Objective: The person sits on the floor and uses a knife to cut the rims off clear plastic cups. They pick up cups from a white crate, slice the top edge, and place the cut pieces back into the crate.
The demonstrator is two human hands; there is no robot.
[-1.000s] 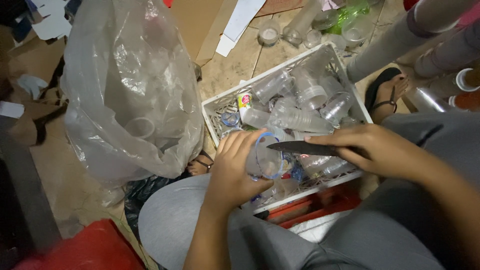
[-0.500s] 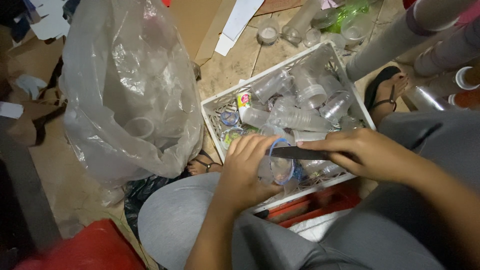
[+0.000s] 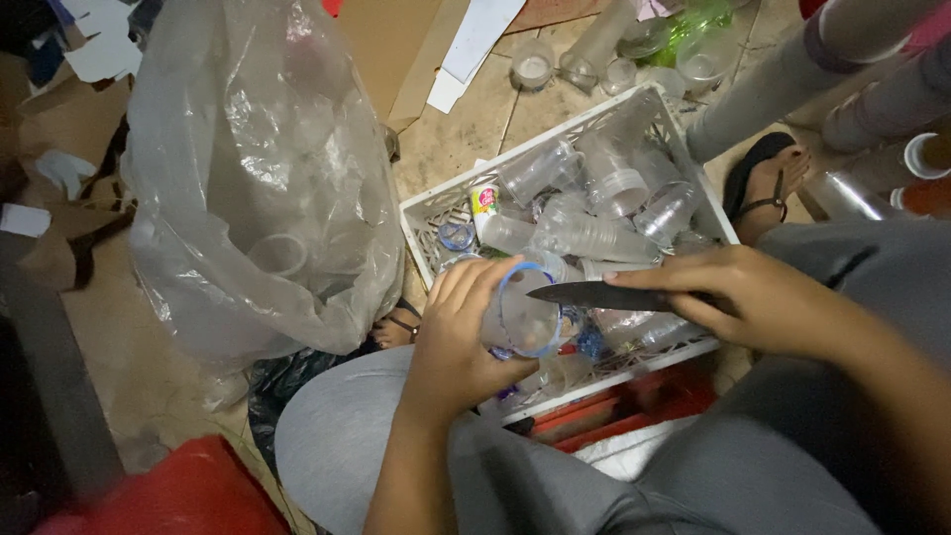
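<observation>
A clear plastic cup (image 3: 520,317) with a blue rim is held in the left hand (image 3: 464,337), the grip wrapped closely around its side, above the near edge of a white plastic crate (image 3: 421,233). A dark knife (image 3: 594,295) is clasped in the right hand (image 3: 748,297), fingers pressed together around the handle, and its tip is laid against the cup's rim. More clear cups (image 3: 594,213) are piled in the crate. Further left, a large clear plastic bag (image 3: 248,168) is seen on the floor.

dim indoor light | glare on plastic bag (image 3: 258,168) | soft focus | dark corners
</observation>
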